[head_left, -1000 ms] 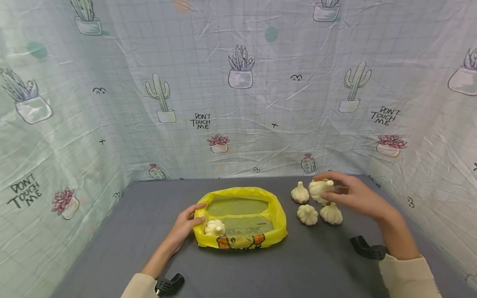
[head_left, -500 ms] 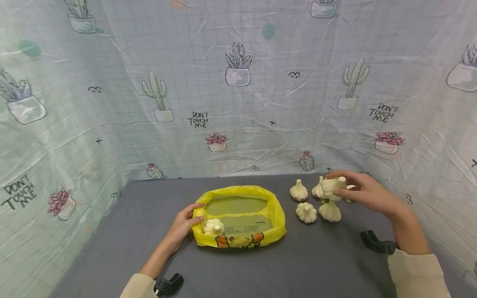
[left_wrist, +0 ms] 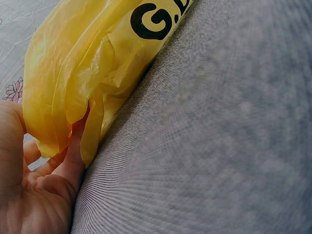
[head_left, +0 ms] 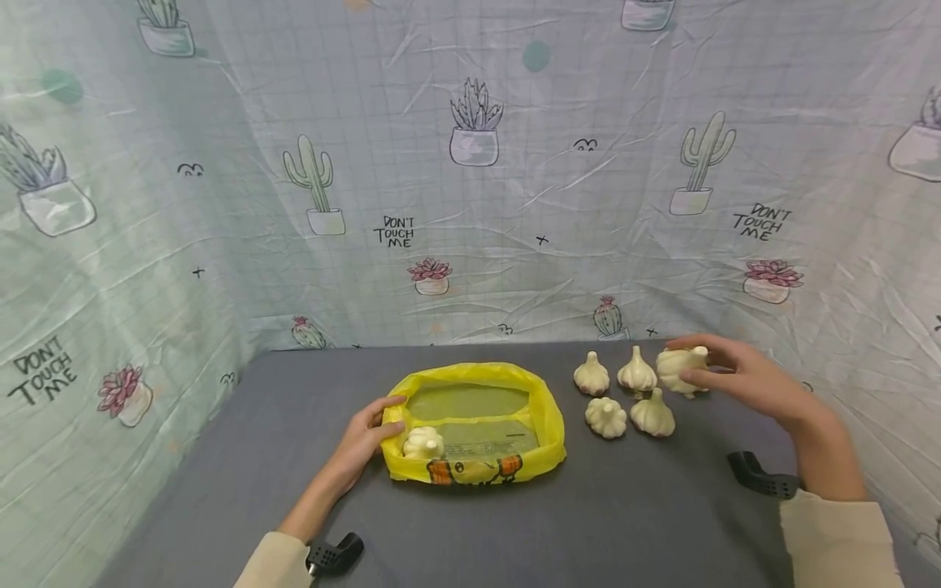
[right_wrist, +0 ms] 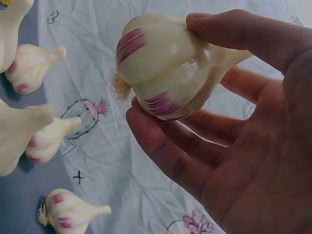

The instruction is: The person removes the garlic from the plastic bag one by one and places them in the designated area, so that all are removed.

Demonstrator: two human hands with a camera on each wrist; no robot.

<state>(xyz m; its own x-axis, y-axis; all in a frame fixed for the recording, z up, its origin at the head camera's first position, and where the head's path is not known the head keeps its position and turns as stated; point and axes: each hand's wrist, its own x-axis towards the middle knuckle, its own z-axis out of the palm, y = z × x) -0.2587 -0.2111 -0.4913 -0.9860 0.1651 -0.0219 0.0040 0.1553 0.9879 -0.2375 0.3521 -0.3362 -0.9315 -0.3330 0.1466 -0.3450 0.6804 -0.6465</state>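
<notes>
My left hand point(head_left: 363, 439) grips the left rim of a yellow plastic bag point(head_left: 553, 416) that stands with its mouth open and its edge folded back. One garlic bulb point(head_left: 422, 443) lies inside at the front left corner. In the left wrist view, the fingers bunch the yellow plastic point(left_wrist: 73, 73). At the right, my right hand point(head_left: 750, 380) holds another garlic bulb point(right_wrist: 161, 63) between thumb and fingertips, its root tuft facing away from the palm. Loose garlic bulbs stand close beside it, including one at the back point(head_left: 637, 371) and one in front point(head_left: 653, 415).
Two more garlic bulbs, a back one point(head_left: 591, 376) and a front one point(head_left: 606, 417), stand between the bag and the right hand. Grey cloth point(head_left: 515, 539) covers the table. A cactus-printed curtain point(head_left: 544, 204) encloses the back and sides.
My right hand has moved to the right with its garlic bulb, away from above the back bulb, which now shows fully. The left hand keeps its grip on the bag.
</notes>
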